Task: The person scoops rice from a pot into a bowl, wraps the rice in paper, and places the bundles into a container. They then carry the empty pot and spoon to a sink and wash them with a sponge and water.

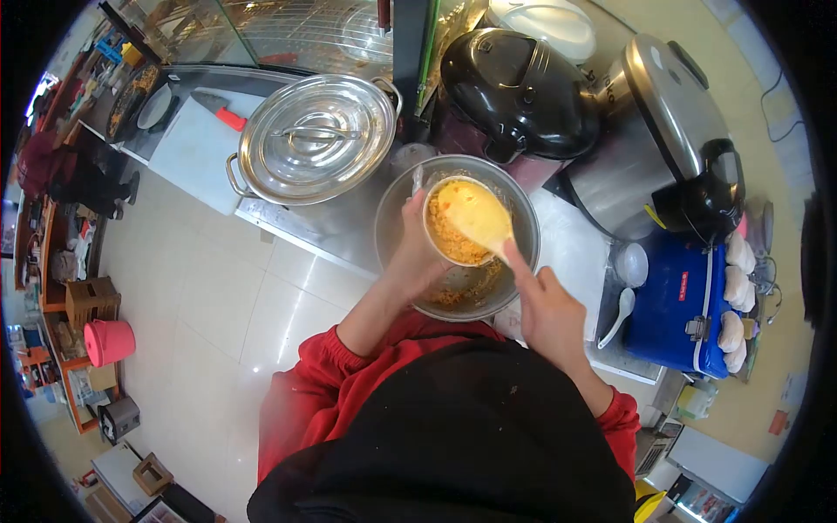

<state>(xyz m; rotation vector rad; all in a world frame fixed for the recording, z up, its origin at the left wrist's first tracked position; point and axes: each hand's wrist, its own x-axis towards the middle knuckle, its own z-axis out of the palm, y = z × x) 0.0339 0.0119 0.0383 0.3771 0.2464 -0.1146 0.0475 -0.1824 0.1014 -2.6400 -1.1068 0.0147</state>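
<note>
My left hand (413, 260) is wrapped round a small round cup (429, 228) and holds it over a wide steel mixing bowl (527, 202). Orange-coloured rice (448, 240) fills the cup. A rice paddle (475, 216) lies flat over the rice, its broad blade covering much of the cup's mouth. The paddle's handle is in my right hand (554, 309), with the fingers closed on it. More orange rice clings to the inside of the steel bowl, near its lower wall.
Left of the bowl stand a lidded steel pot (318, 166) and a white cutting board (193, 161) with a red-handled knife (230, 118). Behind and right are a black-lidded cooker (523, 87), a steel cooker (623, 148), a white spoon (620, 315) and a blue cooler box (667, 305). A person (61, 170) stands far left.
</note>
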